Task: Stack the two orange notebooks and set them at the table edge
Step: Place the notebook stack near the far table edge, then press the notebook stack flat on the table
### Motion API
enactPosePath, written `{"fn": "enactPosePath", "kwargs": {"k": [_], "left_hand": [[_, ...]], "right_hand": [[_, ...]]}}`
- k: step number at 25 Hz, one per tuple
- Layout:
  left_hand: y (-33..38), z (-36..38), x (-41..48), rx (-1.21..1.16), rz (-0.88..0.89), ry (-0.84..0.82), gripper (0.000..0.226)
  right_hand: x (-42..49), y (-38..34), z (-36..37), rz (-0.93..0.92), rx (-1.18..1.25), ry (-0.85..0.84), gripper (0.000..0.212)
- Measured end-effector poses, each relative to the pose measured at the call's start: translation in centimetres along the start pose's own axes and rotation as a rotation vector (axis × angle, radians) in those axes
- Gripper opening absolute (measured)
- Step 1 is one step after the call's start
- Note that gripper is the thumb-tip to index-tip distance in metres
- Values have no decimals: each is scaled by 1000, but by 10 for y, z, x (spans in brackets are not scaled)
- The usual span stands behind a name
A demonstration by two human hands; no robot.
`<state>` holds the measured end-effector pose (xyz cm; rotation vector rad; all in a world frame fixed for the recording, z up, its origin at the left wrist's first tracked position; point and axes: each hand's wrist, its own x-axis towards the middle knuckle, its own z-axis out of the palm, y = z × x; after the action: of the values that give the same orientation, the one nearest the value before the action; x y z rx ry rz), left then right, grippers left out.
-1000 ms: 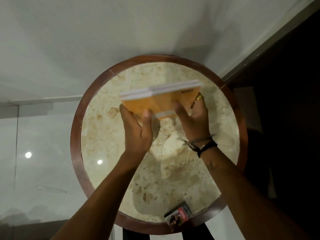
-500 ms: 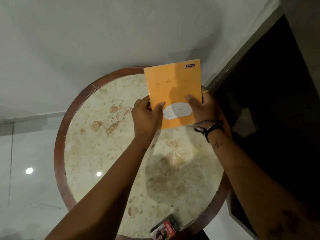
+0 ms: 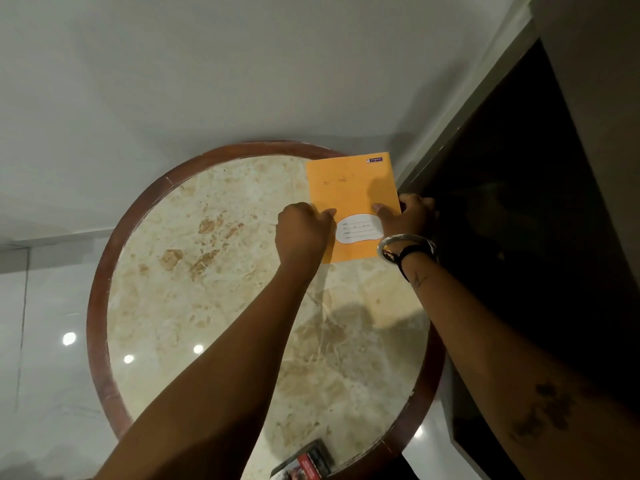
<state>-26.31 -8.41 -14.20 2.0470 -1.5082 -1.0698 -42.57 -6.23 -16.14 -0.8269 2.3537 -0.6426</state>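
Orange notebooks (image 3: pixel 349 195) at table (image 3: pixel 104 306) edge; small box (image 3: pixel 304 464) well apart.

The desk (image 3: pixel 180 271) is showing a glossy, polished beige marble top inside a smooth reddish wooden rim; the orange notebook cover (image 3: pixel 349 188) on it is looking matt paper.

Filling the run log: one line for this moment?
stage: placing | orange notebooks at far table edge | left hand, right hand: gripping notebooks | released: no
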Motion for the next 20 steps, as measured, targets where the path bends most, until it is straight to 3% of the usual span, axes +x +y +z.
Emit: {"fn": "enactPosePath", "kwargs": {"k": [3, 5, 8, 10, 13, 17, 20], "left_hand": [[-24, -29, -24, 193, 143, 176, 49], [-65, -65, -38, 420, 264, 317, 65], [-145, -122, -54, 650, 298, 176, 93], [-193, -147, -65, 752, 258, 24, 103], [-226, -155, -70, 759, 261, -41, 106], [-234, -151, -69, 696, 285, -43, 107], [-239, -151, -66, 653, 300, -24, 109]], "right_hand": [[-30, 5, -20, -172, 61, 108, 57], [-78, 26, -33, -426, 100, 17, 58], [-173, 84, -42, -942, -202, -323, 73], [-226, 119, -35, -1031, -455, -608, 90], [-262, 139, -17, -1022, -680, -805, 107], [-270, 123, -1, -1204, -641, -827, 57], [-272, 108, 10, -1187, -594, -724, 43]]}}
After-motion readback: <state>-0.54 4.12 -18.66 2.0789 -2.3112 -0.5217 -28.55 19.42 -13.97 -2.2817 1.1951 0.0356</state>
